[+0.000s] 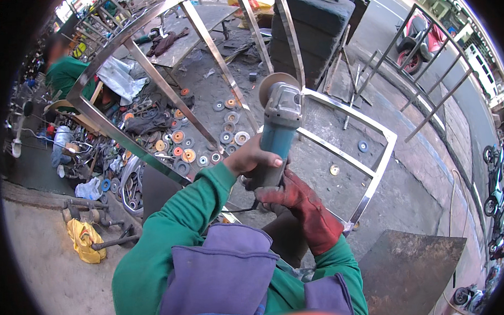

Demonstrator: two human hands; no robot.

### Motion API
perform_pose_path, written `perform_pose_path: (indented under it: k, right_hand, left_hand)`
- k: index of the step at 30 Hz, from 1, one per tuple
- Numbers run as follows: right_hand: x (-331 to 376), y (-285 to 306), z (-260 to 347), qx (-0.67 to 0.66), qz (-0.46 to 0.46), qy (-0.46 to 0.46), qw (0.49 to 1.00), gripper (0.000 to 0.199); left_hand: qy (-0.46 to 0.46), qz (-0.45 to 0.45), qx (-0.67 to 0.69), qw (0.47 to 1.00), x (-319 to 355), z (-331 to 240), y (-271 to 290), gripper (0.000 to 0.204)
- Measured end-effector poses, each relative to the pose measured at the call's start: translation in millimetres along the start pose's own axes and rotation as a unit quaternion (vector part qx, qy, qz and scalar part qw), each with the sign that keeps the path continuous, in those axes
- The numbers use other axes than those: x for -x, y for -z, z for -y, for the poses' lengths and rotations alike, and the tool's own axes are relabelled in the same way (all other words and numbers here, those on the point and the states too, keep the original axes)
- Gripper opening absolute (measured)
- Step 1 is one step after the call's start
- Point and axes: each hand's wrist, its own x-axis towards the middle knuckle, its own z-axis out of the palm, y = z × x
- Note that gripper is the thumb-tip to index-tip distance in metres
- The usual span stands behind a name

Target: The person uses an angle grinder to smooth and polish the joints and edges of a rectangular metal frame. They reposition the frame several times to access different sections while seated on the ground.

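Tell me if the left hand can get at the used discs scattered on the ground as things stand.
Probably not right away. The left hand is wrapped around the angle grinder, shared with the gloved right hand, and the steel frame bar crosses between it and the discs.
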Motion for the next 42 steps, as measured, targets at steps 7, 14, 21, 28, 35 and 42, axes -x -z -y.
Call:
perform_pose_path:
  k: [7,14,21,28,35,42]
  right_hand:
    - [-15,16,-14,0.404,-0.258,0.143,0.866,0.083]
    - [-40,12,-26,0.491,-0.163,-0.266,0.814,0.072]
    - [-54,0,-21,0.546,-0.179,-0.267,0.773,0.064]
    - [-54,3,-24,0.528,-0.187,-0.287,0.777,0.064]
    - [-49,1,-21,0.526,-0.188,-0.298,0.774,0.062]
    - [-48,6,-25,0.550,-0.180,-0.288,0.763,0.064]
  left_hand:
    - [-0.046,-0.059,-0.023,0.997,7,-33,10,0.053]
    - [-0.116,-0.111,-0.029,0.987,3,-90,32,0.041]
    - [-0.148,-0.099,0.044,0.983,-1,-139,56,0.028]
    - [-0.143,-0.118,0.041,0.982,-6,-158,70,0.026]
    - [-0.094,-0.109,0.091,0.985,-13,-169,83,0.026]
    - [-0.103,-0.118,0.079,0.984,-19,-173,80,0.024]
